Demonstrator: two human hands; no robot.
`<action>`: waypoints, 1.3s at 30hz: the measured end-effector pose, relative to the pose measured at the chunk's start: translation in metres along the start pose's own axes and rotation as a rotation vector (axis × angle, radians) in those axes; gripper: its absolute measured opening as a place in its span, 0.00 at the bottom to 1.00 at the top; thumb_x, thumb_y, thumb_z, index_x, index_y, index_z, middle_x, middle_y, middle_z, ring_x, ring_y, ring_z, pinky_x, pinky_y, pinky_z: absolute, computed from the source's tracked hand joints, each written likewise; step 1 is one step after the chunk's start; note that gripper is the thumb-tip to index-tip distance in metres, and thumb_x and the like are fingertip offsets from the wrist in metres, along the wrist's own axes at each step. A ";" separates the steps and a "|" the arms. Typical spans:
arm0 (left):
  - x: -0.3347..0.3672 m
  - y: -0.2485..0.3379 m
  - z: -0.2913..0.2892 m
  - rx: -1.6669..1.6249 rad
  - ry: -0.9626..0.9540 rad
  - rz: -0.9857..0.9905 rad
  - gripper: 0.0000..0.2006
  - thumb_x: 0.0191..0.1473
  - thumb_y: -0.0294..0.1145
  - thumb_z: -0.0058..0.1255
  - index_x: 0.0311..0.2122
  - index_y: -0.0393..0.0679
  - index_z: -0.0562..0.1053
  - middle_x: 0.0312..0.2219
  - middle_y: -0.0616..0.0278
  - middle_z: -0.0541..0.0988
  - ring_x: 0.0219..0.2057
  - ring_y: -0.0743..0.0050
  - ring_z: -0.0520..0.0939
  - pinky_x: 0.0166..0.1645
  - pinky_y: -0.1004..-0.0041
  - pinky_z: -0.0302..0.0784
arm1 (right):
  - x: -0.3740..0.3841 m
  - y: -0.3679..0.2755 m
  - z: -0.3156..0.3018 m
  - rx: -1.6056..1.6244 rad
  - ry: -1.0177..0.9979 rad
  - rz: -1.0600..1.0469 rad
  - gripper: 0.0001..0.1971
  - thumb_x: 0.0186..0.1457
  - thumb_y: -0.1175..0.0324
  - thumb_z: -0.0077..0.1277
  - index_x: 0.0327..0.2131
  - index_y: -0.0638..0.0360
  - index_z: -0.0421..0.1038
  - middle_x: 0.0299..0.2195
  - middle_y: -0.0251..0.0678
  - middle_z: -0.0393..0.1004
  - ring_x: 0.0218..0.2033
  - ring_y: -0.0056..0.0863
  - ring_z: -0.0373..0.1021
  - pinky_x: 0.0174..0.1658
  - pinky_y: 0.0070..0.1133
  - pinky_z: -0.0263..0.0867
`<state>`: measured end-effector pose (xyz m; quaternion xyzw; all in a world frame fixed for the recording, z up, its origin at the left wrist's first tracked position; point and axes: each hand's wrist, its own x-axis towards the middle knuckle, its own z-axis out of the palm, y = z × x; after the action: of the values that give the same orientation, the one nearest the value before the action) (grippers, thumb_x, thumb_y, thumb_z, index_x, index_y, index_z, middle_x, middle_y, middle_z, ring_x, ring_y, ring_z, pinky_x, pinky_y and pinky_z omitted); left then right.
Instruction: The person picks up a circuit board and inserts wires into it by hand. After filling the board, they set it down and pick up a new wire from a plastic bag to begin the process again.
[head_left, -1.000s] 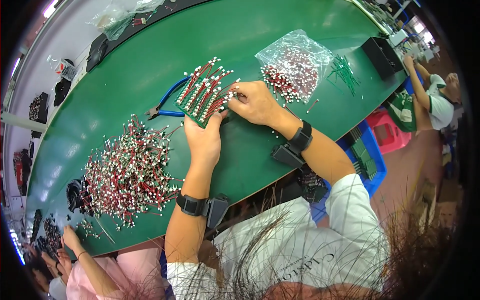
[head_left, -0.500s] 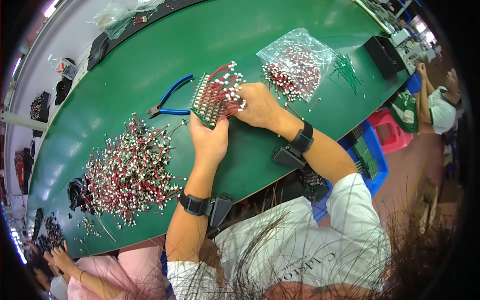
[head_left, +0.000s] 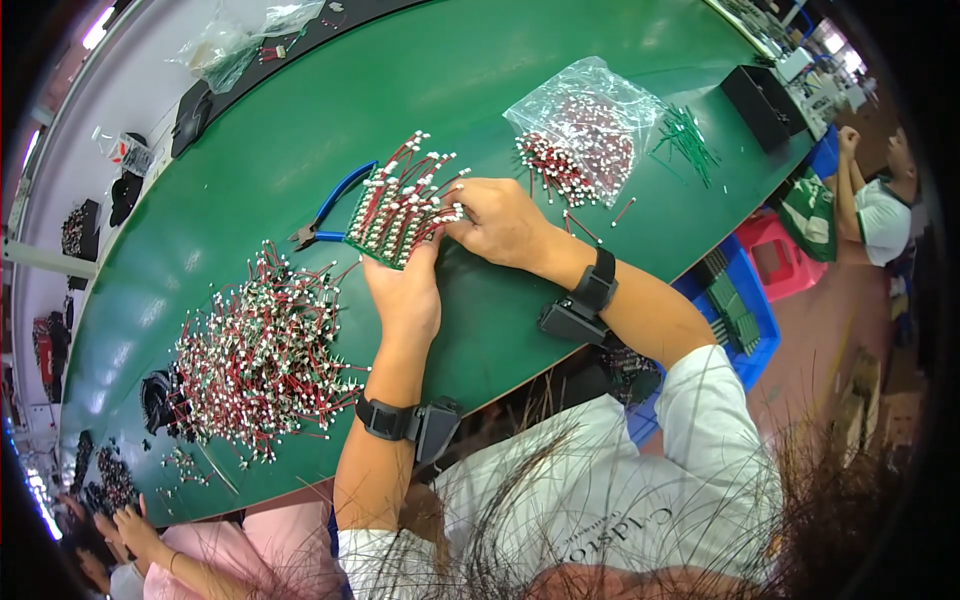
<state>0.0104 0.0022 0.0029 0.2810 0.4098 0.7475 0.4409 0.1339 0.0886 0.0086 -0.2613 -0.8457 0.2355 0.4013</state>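
Observation:
My left hand (head_left: 405, 300) grips the lower edge of a green circuit board panel (head_left: 358, 225), tilted above the table. Rows of white connectors with red wires stand up from the panel, their loose ends tipped with white plugs. At the panel's right side my right hand (head_left: 500, 222) pinches with thumb and forefinger at the wire ends; a red wire seems to be between the fingertips. Just behind the panel lie blue-handled cutting pliers (head_left: 328, 203), partly covered by it. A large heap of small boards with red wires (head_left: 265, 360) lies to the left of my left forearm.
A clear plastic bag (head_left: 590, 120) of red wires with white plugs lies at the back right, beside thin green strips (head_left: 688, 140) and a black box (head_left: 765, 105). Past the table's right edge are a blue crate (head_left: 765, 345) and a pink stool (head_left: 775, 265). Co-workers sit at both sides.
Both hands have shifted left with the panel. The panel has turned so that its rows of connectors show more openly, and it now covers part of the pliers' handles.

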 end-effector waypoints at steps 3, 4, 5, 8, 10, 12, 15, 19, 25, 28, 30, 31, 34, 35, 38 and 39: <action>0.001 0.003 0.000 -0.103 -0.012 -0.055 0.25 0.47 0.09 0.42 0.53 0.35 0.62 0.47 0.56 0.73 0.47 0.66 0.77 0.53 0.65 0.76 | 0.003 -0.005 -0.005 0.019 -0.004 0.043 0.06 0.45 0.71 0.54 0.26 0.63 0.69 0.24 0.46 0.73 0.26 0.47 0.71 0.29 0.36 0.65; 0.001 0.004 0.001 -0.104 -0.012 -0.059 0.25 0.47 0.09 0.42 0.54 0.35 0.62 0.47 0.56 0.73 0.47 0.66 0.77 0.53 0.65 0.76 | 0.003 -0.007 -0.007 0.027 -0.001 0.068 0.06 0.45 0.71 0.54 0.26 0.63 0.70 0.23 0.46 0.73 0.25 0.47 0.71 0.28 0.35 0.65; 0.000 0.005 0.002 -0.105 -0.011 -0.062 0.26 0.47 0.09 0.41 0.54 0.35 0.62 0.47 0.56 0.73 0.47 0.66 0.77 0.54 0.66 0.75 | 0.003 -0.007 -0.006 0.027 -0.003 0.068 0.06 0.45 0.71 0.54 0.26 0.63 0.70 0.23 0.46 0.73 0.25 0.47 0.71 0.28 0.35 0.65; 0.000 0.005 0.003 -0.105 -0.027 -0.048 0.26 0.47 0.09 0.42 0.54 0.35 0.61 0.47 0.55 0.73 0.47 0.67 0.77 0.53 0.66 0.75 | 0.002 -0.004 -0.003 0.022 0.002 0.060 0.06 0.45 0.71 0.54 0.25 0.63 0.70 0.23 0.46 0.73 0.25 0.47 0.71 0.28 0.35 0.65; 0.000 0.004 0.002 -0.091 -0.020 -0.035 0.25 0.48 0.09 0.43 0.54 0.35 0.61 0.47 0.55 0.73 0.47 0.67 0.77 0.53 0.67 0.76 | 0.002 -0.002 -0.001 -0.006 -0.024 0.061 0.07 0.45 0.70 0.54 0.27 0.63 0.71 0.24 0.46 0.73 0.26 0.48 0.71 0.29 0.35 0.66; -0.001 0.002 0.002 -0.077 -0.012 -0.021 0.25 0.48 0.09 0.44 0.54 0.35 0.61 0.47 0.55 0.73 0.46 0.67 0.77 0.52 0.68 0.76 | 0.003 -0.005 -0.002 0.003 -0.016 0.039 0.07 0.45 0.70 0.54 0.28 0.63 0.71 0.25 0.46 0.74 0.27 0.48 0.71 0.30 0.36 0.66; -0.002 -0.001 0.001 -0.048 -0.007 -0.008 0.25 0.48 0.10 0.45 0.53 0.35 0.60 0.46 0.55 0.73 0.46 0.68 0.78 0.51 0.70 0.76 | 0.002 -0.005 -0.002 0.002 -0.011 0.021 0.09 0.45 0.70 0.55 0.30 0.63 0.71 0.26 0.46 0.74 0.28 0.48 0.71 0.31 0.36 0.67; -0.002 0.000 0.002 -0.047 0.000 0.005 0.24 0.48 0.10 0.46 0.53 0.34 0.60 0.45 0.55 0.74 0.45 0.70 0.78 0.50 0.71 0.75 | 0.002 -0.007 -0.003 0.013 -0.010 0.023 0.10 0.44 0.69 0.55 0.32 0.63 0.72 0.27 0.47 0.74 0.28 0.49 0.71 0.31 0.37 0.67; 0.001 -0.005 -0.002 0.007 -0.012 0.017 0.23 0.48 0.11 0.47 0.51 0.35 0.63 0.45 0.57 0.74 0.44 0.74 0.77 0.50 0.74 0.74 | -0.001 0.000 0.002 -0.082 -0.003 -0.003 0.11 0.44 0.69 0.55 0.32 0.64 0.72 0.28 0.48 0.74 0.30 0.48 0.72 0.32 0.37 0.68; 0.002 -0.008 -0.005 0.049 0.001 0.033 0.23 0.48 0.11 0.47 0.51 0.35 0.63 0.45 0.58 0.74 0.44 0.75 0.77 0.50 0.75 0.73 | -0.002 -0.002 0.003 -0.103 -0.012 -0.047 0.10 0.45 0.69 0.55 0.32 0.64 0.73 0.28 0.48 0.75 0.30 0.48 0.72 0.33 0.36 0.69; 0.002 -0.008 -0.006 0.061 0.011 0.034 0.23 0.48 0.11 0.47 0.51 0.35 0.63 0.45 0.58 0.74 0.44 0.75 0.77 0.50 0.76 0.73 | -0.002 -0.002 0.004 -0.095 -0.018 -0.041 0.10 0.45 0.69 0.55 0.31 0.63 0.73 0.28 0.48 0.75 0.30 0.48 0.72 0.33 0.36 0.69; 0.002 -0.006 -0.005 0.016 0.010 0.006 0.23 0.48 0.10 0.46 0.51 0.35 0.63 0.45 0.58 0.74 0.45 0.74 0.77 0.50 0.75 0.73 | -0.003 -0.002 0.005 -0.088 -0.021 -0.031 0.09 0.45 0.70 0.54 0.31 0.63 0.73 0.28 0.48 0.75 0.30 0.48 0.72 0.33 0.36 0.69; 0.001 -0.001 -0.003 -0.021 0.016 -0.025 0.24 0.47 0.09 0.45 0.52 0.35 0.63 0.46 0.57 0.74 0.45 0.73 0.77 0.52 0.73 0.74 | -0.002 -0.001 0.001 -0.043 -0.061 0.011 0.08 0.45 0.71 0.54 0.31 0.63 0.73 0.28 0.48 0.75 0.30 0.47 0.72 0.33 0.36 0.69; 0.001 0.001 -0.003 -0.013 0.021 -0.024 0.25 0.47 0.09 0.44 0.52 0.35 0.62 0.46 0.57 0.74 0.46 0.72 0.77 0.52 0.72 0.74 | -0.001 -0.001 0.000 -0.042 -0.061 0.011 0.08 0.45 0.71 0.54 0.31 0.63 0.73 0.28 0.48 0.75 0.30 0.47 0.72 0.33 0.36 0.69; 0.001 0.002 -0.003 -0.025 -0.004 -0.027 0.24 0.47 0.09 0.44 0.52 0.34 0.62 0.46 0.56 0.74 0.46 0.69 0.77 0.53 0.70 0.74 | -0.001 0.001 0.000 -0.011 -0.085 0.007 0.07 0.45 0.73 0.53 0.31 0.64 0.72 0.28 0.48 0.75 0.30 0.48 0.72 0.34 0.36 0.68; 0.001 0.001 -0.002 -0.024 -0.013 -0.027 0.24 0.47 0.09 0.44 0.52 0.34 0.62 0.46 0.56 0.74 0.46 0.69 0.77 0.53 0.70 0.74 | -0.002 0.002 0.001 -0.005 -0.082 0.001 0.07 0.45 0.73 0.52 0.31 0.64 0.72 0.28 0.48 0.75 0.30 0.48 0.72 0.34 0.37 0.68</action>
<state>0.0073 0.0021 0.0031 0.2751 0.4017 0.7443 0.4571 0.1341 0.0886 0.0060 -0.2528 -0.8620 0.2438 0.3656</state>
